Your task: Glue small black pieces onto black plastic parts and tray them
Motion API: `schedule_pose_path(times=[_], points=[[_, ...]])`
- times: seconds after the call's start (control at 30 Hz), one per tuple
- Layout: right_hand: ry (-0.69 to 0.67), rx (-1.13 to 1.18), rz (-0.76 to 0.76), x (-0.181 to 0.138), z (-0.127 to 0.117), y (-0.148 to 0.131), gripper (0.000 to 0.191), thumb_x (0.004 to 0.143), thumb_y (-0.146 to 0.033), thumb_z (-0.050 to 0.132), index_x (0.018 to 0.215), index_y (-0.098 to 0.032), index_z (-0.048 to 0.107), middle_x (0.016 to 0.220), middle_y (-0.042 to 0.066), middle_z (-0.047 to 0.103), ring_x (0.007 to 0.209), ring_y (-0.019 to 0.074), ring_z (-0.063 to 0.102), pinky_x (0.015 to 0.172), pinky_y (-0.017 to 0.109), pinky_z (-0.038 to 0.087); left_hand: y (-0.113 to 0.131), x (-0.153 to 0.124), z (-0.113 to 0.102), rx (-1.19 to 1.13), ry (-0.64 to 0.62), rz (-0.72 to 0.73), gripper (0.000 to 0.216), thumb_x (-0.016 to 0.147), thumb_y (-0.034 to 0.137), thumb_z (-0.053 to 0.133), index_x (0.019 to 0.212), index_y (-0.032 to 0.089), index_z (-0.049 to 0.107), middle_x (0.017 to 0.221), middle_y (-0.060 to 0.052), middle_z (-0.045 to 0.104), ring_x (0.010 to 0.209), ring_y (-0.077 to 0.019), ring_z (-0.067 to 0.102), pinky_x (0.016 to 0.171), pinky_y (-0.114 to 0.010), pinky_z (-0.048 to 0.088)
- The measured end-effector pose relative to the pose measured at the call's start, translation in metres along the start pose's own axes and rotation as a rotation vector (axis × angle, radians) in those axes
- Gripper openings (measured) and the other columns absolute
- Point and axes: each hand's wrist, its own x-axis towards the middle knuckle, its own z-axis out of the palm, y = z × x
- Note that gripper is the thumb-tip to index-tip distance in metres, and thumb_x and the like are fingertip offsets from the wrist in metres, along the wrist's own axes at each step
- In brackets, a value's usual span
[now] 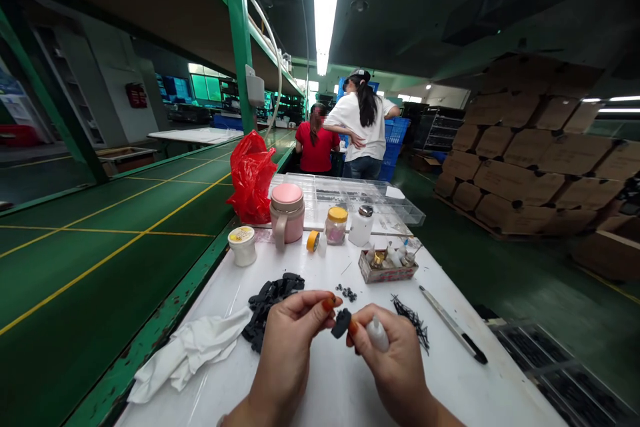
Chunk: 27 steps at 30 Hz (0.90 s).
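My right hand (395,340) pinches a small black part (341,323) between thumb and forefinger. A small translucent white bottle with a narrow tip (377,333) is tucked in the same hand. My left hand (295,337) is closed in a pinch at the part's left side; whatever its fingertips hold is too small to name. Behind the left hand lies a heap of black parts (273,300). Several small dark shiny pieces (347,292) sit just beyond my fingers. Thin black pin-like pieces (411,321) lie in a pile beyond my right hand.
On the white table (220,300) are a white cloth (193,350), tweezers (453,323), a box of small bottles (387,272), a pink mug (287,213), jars and yellow tape (313,241). A green conveyor (125,240) runs along the left. Two people stand or sit ahead.
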Motion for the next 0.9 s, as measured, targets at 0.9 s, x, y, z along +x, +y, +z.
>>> schedule_pose_path(times=[0.9], points=[[-0.039, 0.093, 0.127, -0.001, -0.012, -0.008, 0.024, 0.084, -0.027, 0.06, 0.062, -0.017, 0.061, 0.054, -0.002, 0.057, 0.049, 0.0111, 0.049, 0.048, 0.022, 0.036, -0.005, -0.002, 0.006, -0.374, -0.127, -0.326, 0.019, 0.066, 0.014, 0.084, 0.079, 0.011, 0.07, 0.076, -0.004, 0.068, 0.068, -0.0099, 0.064, 0.063, -0.018, 0.056]])
